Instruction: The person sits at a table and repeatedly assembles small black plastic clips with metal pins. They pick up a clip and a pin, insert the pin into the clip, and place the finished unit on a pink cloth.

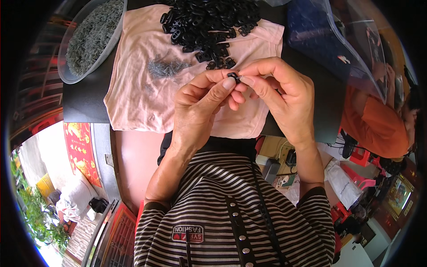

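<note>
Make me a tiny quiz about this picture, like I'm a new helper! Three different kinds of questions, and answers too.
1. Fill in: The left hand pinches a small ______ plastic fitting.
2. True or false: The plastic tub of grey springs stands to the left of the pink cloth.
3. Choose: Which is nearest to the fingertips of the right hand? A) the tub B) the pinched fitting C) the person's striped top

Key: 1. black; 2. true; 3. B

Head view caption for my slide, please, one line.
Left hand holds a small black piece, right hand close beside it, above a pink cloth bearing heaped black parts and small grey pieces.
</note>
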`<state>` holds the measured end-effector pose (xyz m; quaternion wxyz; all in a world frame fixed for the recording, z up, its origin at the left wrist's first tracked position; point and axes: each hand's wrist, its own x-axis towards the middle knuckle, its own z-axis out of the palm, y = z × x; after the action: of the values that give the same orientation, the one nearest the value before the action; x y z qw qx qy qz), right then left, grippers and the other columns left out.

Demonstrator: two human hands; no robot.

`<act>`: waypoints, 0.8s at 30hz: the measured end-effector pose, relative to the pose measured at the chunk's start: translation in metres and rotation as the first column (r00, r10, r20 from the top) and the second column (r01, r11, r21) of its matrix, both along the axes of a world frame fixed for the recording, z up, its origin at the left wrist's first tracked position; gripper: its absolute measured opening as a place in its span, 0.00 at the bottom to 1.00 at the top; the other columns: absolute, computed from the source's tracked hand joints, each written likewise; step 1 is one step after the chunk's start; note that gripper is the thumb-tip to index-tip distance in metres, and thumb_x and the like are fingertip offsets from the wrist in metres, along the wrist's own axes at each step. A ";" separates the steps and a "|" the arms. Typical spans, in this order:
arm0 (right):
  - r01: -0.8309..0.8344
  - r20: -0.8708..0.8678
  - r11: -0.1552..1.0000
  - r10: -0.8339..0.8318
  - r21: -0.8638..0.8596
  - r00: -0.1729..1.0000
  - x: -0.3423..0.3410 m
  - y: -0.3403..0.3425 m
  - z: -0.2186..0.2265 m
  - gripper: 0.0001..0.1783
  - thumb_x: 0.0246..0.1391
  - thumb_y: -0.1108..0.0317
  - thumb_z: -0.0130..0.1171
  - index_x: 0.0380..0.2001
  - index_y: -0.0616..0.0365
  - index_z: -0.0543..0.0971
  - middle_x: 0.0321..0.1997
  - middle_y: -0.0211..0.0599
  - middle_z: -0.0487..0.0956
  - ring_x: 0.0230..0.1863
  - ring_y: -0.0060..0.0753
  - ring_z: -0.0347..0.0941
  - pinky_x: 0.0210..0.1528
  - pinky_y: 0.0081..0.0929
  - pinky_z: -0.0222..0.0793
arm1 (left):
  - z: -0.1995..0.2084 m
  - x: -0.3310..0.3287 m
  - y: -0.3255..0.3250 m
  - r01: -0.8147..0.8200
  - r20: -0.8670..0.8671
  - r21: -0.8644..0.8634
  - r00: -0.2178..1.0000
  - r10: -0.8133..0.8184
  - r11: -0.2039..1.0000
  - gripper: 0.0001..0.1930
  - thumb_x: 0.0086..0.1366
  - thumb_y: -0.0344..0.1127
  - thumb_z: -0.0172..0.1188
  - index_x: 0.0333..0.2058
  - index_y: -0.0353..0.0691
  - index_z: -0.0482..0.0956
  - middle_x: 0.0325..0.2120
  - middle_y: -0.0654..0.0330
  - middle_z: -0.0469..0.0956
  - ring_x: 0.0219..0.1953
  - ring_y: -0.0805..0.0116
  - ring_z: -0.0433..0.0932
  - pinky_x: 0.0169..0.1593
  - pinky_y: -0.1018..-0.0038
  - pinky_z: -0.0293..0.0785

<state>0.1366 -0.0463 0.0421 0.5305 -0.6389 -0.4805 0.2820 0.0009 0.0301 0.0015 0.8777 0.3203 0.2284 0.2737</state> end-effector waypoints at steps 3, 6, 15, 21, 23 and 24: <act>0.016 -0.002 0.999 -0.016 0.028 1.000 -0.003 0.000 -0.003 0.03 0.50 0.82 0.56 0.31 0.67 0.76 0.29 0.36 0.78 0.28 0.21 0.77 0.30 0.16 0.73 | -0.003 -0.001 -0.001 -0.003 0.008 -0.025 1.000 0.003 1.000 0.09 0.65 0.28 0.53 0.40 0.29 0.75 0.30 0.55 0.79 0.29 0.74 0.76 0.34 0.81 0.73; 0.036 0.041 0.999 -0.037 0.039 0.998 -0.004 0.000 -0.004 0.03 0.50 0.82 0.56 0.30 0.67 0.76 0.28 0.36 0.78 0.28 0.21 0.77 0.29 0.16 0.73 | -0.003 0.000 -0.002 -0.001 -0.030 0.023 1.000 0.001 1.000 0.09 0.65 0.29 0.53 0.40 0.29 0.75 0.30 0.56 0.79 0.29 0.75 0.76 0.34 0.81 0.73; 0.000 -0.029 1.000 -0.001 -0.018 1.000 0.011 0.001 -0.010 0.05 0.52 0.77 0.58 0.34 0.63 0.78 0.29 0.34 0.80 0.30 0.20 0.76 0.31 0.16 0.71 | -0.008 0.005 0.000 -0.006 0.021 -0.026 1.000 0.007 1.000 0.10 0.66 0.30 0.51 0.41 0.30 0.74 0.31 0.57 0.78 0.30 0.75 0.75 0.35 0.81 0.71; 0.115 0.358 0.993 -0.096 -0.031 0.929 0.043 0.028 -0.015 0.07 0.51 0.72 0.58 0.35 0.60 0.79 0.27 0.36 0.79 0.26 0.25 0.75 0.29 0.19 0.68 | -0.008 0.007 -0.004 0.072 0.010 0.032 0.997 -0.072 0.997 0.10 0.65 0.29 0.52 0.42 0.29 0.73 0.31 0.57 0.77 0.30 0.74 0.75 0.35 0.80 0.72; 0.133 0.462 0.991 -0.131 0.028 0.877 0.051 0.041 -0.027 0.06 0.48 0.73 0.58 0.32 0.59 0.78 0.27 0.39 0.77 0.25 0.35 0.74 0.28 0.26 0.67 | -0.012 0.008 -0.006 0.107 0.002 0.016 0.994 -0.107 0.994 0.09 0.65 0.29 0.53 0.41 0.29 0.74 0.31 0.57 0.78 0.30 0.75 0.75 0.34 0.81 0.72; 0.151 0.501 0.987 -0.155 0.050 0.851 0.054 0.047 -0.032 0.06 0.48 0.72 0.58 0.31 0.58 0.78 0.27 0.38 0.77 0.26 0.37 0.75 0.28 0.27 0.68 | -0.013 0.009 -0.006 0.121 -0.011 0.019 0.993 -0.121 0.992 0.09 0.65 0.28 0.53 0.41 0.29 0.74 0.31 0.57 0.78 0.29 0.75 0.75 0.34 0.81 0.72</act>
<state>0.1902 0.0008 0.0100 0.4103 -0.7241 -0.5510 0.0605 0.0101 0.0238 -0.0116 0.8883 0.3436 0.2102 0.2206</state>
